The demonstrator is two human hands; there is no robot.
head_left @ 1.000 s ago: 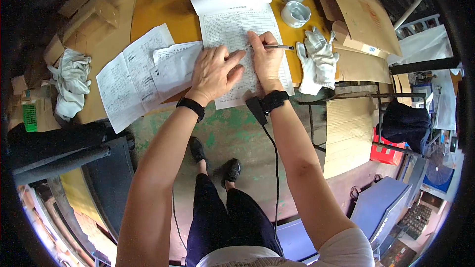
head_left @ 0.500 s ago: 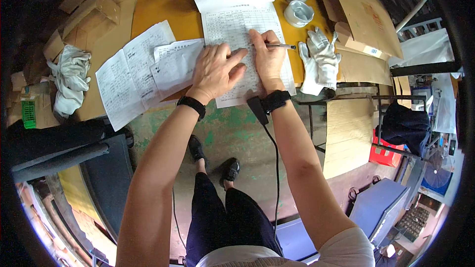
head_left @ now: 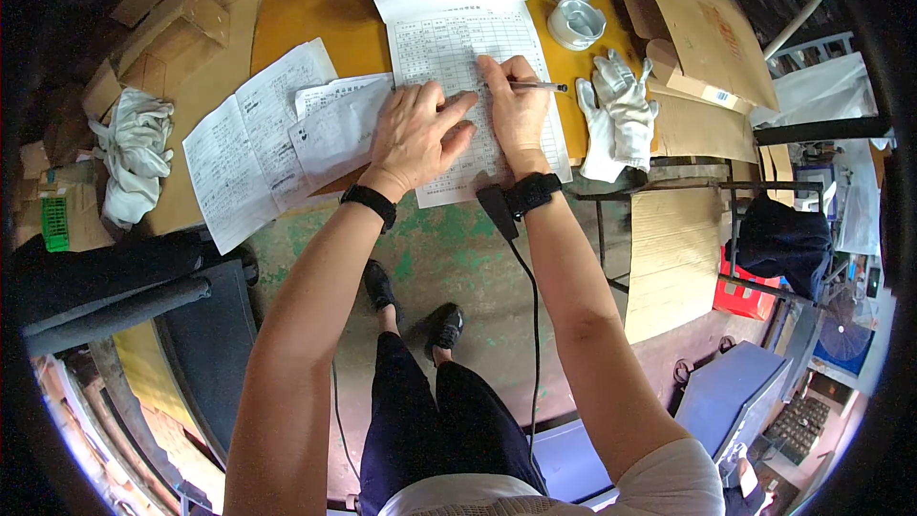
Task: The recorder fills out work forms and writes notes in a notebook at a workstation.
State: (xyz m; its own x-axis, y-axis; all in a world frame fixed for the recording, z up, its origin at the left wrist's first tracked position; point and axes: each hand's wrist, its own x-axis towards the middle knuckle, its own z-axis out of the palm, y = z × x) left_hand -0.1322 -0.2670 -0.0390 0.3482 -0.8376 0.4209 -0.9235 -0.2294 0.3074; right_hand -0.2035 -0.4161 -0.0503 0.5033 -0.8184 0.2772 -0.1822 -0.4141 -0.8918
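A pad of printed forms (head_left: 449,38) lies on the yellow tabletop, its top sheets curled back at the far end. My left hand (head_left: 417,131) rests on its left side with the fingers spread, the index finger pointing across the rows. In my right hand (head_left: 519,115) a pen (head_left: 538,86) is gripped, its back end sticking out to the right. The writing tip is hidden by my fingers. Handwritten sheets (head_left: 239,134) and a smaller slip (head_left: 334,139) lie to the left of the pad.
Two silver metal pistons (head_left: 577,24) stand beyond the pad. White work gloves (head_left: 616,119) lie right of it, more gloves (head_left: 136,153) at far left. Cardboard boxes (head_left: 688,29) border the table. A cable (head_left: 535,325) hangs from my right wrist. Another person (head_left: 743,483) shows at the lower right.
My hands and the pen stay almost in place; the pen's back end has dipped very slightly left. More of the person at the lower right has come into view.
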